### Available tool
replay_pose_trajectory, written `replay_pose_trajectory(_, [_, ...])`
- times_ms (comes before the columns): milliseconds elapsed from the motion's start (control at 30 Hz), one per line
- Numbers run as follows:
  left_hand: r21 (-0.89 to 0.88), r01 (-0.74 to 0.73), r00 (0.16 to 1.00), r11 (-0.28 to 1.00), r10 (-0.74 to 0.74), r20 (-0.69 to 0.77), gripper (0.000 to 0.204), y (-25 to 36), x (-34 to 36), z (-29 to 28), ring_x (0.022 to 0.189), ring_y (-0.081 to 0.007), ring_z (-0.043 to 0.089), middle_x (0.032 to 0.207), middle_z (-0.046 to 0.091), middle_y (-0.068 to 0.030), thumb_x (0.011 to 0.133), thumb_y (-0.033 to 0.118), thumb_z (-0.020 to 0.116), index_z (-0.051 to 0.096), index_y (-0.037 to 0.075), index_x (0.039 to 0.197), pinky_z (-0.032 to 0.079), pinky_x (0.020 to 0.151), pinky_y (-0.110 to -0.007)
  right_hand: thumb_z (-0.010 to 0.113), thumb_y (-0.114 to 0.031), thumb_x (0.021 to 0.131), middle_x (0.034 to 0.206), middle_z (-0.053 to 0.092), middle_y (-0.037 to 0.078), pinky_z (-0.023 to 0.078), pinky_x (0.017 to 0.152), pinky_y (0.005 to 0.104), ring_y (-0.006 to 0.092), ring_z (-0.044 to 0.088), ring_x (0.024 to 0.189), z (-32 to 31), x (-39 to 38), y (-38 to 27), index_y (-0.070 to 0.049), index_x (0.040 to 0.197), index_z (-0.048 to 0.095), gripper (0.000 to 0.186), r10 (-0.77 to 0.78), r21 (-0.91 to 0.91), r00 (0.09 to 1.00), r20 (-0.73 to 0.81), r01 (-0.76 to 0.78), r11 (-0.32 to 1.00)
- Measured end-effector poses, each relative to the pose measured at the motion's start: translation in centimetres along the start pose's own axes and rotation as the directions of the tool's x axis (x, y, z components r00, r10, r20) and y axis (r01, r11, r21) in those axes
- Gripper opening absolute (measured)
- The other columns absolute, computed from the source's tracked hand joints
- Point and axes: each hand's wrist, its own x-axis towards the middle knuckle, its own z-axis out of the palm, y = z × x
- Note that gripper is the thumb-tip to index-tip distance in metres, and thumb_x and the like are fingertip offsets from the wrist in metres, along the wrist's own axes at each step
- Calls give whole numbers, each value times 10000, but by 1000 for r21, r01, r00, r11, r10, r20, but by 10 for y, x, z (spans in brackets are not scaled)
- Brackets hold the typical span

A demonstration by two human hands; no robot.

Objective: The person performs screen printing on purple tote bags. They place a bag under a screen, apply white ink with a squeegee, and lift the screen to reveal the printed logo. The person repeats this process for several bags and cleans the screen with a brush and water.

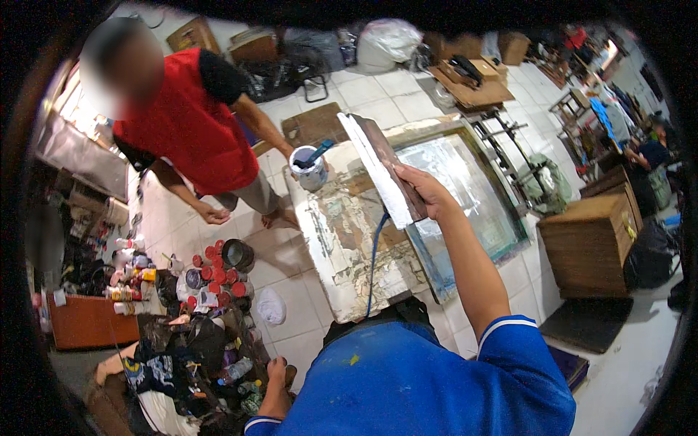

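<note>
My right hand [429, 190] grips a long brown-and-white wooden bar [396, 171], squeegee-like in shape, held at a slant above a paint-stained worktable [331, 251]. Its white side faces left. At the lower left, my left hand [276, 369] hangs beside my body, and how its fingers lie is too small to make out. Across the table, a person in a red shirt [196, 134] has one hand at a tub of dark paint [311, 178] on the table's far left corner. A blue-handled tool [320, 151] rests in the tub.
A glass-topped frame [465, 182] lies right of the bar. A blue cord [374, 265] runs over the table. Left on the floor stand red-lidded jars [218, 272], a dark bucket [238, 254] and bottles. A wooden cabinet [585, 247] stands at the right.
</note>
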Motion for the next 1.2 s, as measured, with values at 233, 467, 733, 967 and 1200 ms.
replay_pose_trajectory(233, [-89, 122, 988, 989, -112, 107, 479, -114, -114, 28, 628, -221, 569, 982, 643, -111, 999, 429, 600, 650, -25, 1143, 476, 585, -417, 608, -235, 1040, 1197, 722, 81, 619, 811, 300, 138, 725, 951, 22, 1, -8, -35, 1416, 561, 428, 44, -23, 993, 112, -42, 999])
replay_pose_trajectory(467, [-164, 122, 933, 979, -57, 354, 640, -47, -117, 107, 919, -235, 652, 1240, 680, -120, 995, 465, 623, 540, 10, 1438, 554, 797, -403, 633, -264, 1032, 1203, 716, 79, 589, 864, 327, 164, 705, 1005, 42, 18, 10, -38, 1360, 614, 399, 169, -145, 982, 84, -155, 977])
replay_pose_trajectory(733, [-365, -136, 990, 921, 141, -15, 623, 19, -67, 56, 1154, -299, 665, 1249, 686, -238, 977, 412, 649, 556, -47, 1388, 515, 992, -400, 736, -379, 951, 1071, 745, 54, 565, 779, 298, 144, 698, 876, 104, 13, 31, -34, 1224, 695, 442, 137, -258, 990, 33, -124, 958])
replay_pose_trajectory(967, [-275, -14, 986, 961, 60, 159, 714, -78, -14, -19, 1171, -301, 665, 1281, 673, -249, 938, 475, 694, 549, -43, 1407, 520, 996, -392, 599, -337, 1038, 1077, 738, 62, 544, 820, 271, 133, 689, 926, 175, 17, 53, -10, 1285, 647, 413, 109, -510, 990, 94, -46, 859])
replay_pose_trajectory(1200, [-145, 9, 999, 989, -15, -43, 594, -188, 41, -113, 1078, -363, 692, 1130, 723, -246, 912, 497, 652, 697, -35, 1173, 529, 938, -433, 424, -521, 1080, 1252, 674, 240, 646, 767, 342, 277, 741, 951, 218, 76, 107, 27, 1365, 551, 631, 198, -150, 914, 355, -153, 977])
